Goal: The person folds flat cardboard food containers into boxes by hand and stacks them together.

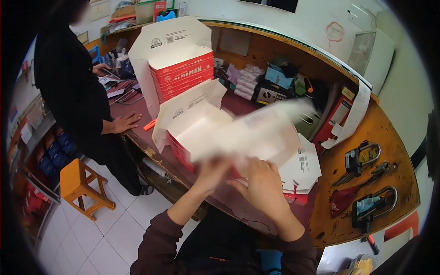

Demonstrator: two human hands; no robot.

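Right hand [266, 183], lower centre of the frame, is at the near edge of a blurred white carton [270, 130] at centre, fingers bent; I cannot tell whether it grips. Left hand [213, 174], just beside it, is blurred, its hold likewise undetermined. I note open red-and-white cartons [178, 117] stacked left of centre, a taller stack [183, 75] behind, and padlocks [369, 206] at right.

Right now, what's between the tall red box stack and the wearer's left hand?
Head view: the shorter stack of red-and-white boxes, top lid raised, stands between the tall stack and the left hand.
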